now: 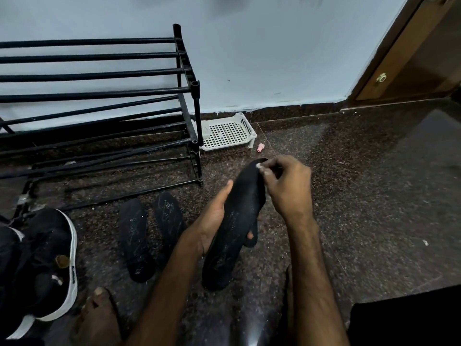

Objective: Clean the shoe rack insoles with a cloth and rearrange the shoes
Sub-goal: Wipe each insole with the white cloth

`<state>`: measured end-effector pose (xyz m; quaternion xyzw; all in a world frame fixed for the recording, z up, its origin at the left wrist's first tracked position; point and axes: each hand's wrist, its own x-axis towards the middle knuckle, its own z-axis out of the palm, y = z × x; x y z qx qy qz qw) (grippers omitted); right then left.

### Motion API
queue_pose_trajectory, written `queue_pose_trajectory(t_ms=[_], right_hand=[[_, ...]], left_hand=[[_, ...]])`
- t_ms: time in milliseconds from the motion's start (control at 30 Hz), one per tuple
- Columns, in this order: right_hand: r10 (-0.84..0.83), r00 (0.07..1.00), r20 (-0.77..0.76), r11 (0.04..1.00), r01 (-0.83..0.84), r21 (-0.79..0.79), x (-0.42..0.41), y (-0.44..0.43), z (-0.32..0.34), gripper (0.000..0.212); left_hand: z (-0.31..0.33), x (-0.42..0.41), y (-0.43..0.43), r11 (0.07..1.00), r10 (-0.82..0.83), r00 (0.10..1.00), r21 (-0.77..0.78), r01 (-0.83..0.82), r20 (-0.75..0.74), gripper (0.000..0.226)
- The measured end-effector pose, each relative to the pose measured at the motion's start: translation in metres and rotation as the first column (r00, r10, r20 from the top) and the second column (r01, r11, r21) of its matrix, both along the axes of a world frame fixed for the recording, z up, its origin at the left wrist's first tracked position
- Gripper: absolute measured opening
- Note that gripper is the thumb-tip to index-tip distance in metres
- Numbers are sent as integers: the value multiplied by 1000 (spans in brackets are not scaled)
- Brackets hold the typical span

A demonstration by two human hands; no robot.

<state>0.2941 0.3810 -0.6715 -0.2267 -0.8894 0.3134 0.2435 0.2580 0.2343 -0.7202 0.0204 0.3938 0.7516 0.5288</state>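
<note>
Currently the left hand [214, 218] cups a black insole [239, 221] from underneath, thumb along its left edge, fingers [250, 235] wrapped round the right edge and holding it off the floor [361, 196]. Insole runs lengthwise away from the person, far end tilted up. Right hand [287, 186] is at that far end, its fingers pinched narrow on something small and pale at the insole's tip; cannot tell if it's a cloth or just a scrap.

Two more black insoles [149, 233] lie flat on the floor just left of the held one, side by side, both with whitish scuff marks. Black shoe with a white sole [50, 258] sits near the floor's bottom-left corner, beside a bare foot [98, 318].

Black tube shoe rack [99, 96] stands against the pale blue wall [274, 46], shelves bare. White perforated plastic tray [228, 132] sits just right of the rack's base, against the skirting. Small pink cap-like item [260, 147] lies on the floor just beside the tray. Wooden door [411, 58] at top right.
</note>
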Motion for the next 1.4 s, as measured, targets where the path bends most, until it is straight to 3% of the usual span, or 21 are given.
queue_pose_trajectory(t_ms=[100,167,367,533,633,767,833,933,1000,1200,1300,1400], right_hand=[[309,905,291,941,-248,-230,10,-7,2,5],[395,842,368,905,-288,-312,16,-9,-3,8],[57,997,57,996,-53,-74,2,-4,-13,5],[333,906,263,918,-248,-309,17,-5,-12,8],[133,986,97,976,-113,-187,10,-1,-15,8],[-112,993,-33,993,113,18,-9,6,-9,8],[-57,998,-27,998,57,0,-12,-2,-5,10],[197,980,29,979,-195,-69,-11,-25,-7,8],[269,963,38,960,-264,-96,-11,-32,-13,6],[-142,988,-59,989,140,-46,-3,4,-19,8],[-244,958,-152,956,211,-205,5,11,-19,6],[-248,965,-86,881,188,-433,8,4,-28,6]], left_hand=[[0,-1,2,994,113,992,-16,-113,50,63],[0,-2,0,989,147,989,-32,-146,29,61],[7,-4,-5,994,103,994,-33,-102,28,71],[8,-5,-5,986,149,989,-75,-150,-9,64],[7,-4,-4,990,126,992,-57,-126,-1,68],[6,-3,-2,998,49,998,-47,-51,-43,69],[8,-3,-2,998,40,998,-51,-42,-51,67],[9,-1,0,990,134,991,-51,-134,-8,55],[7,-1,0,984,174,985,-41,-173,17,52],[7,1,-3,995,33,998,-93,-38,-59,65],[2,-3,-2,995,95,995,-39,-96,-17,69],[-2,-9,-4,986,164,986,-3,-164,22,73]])
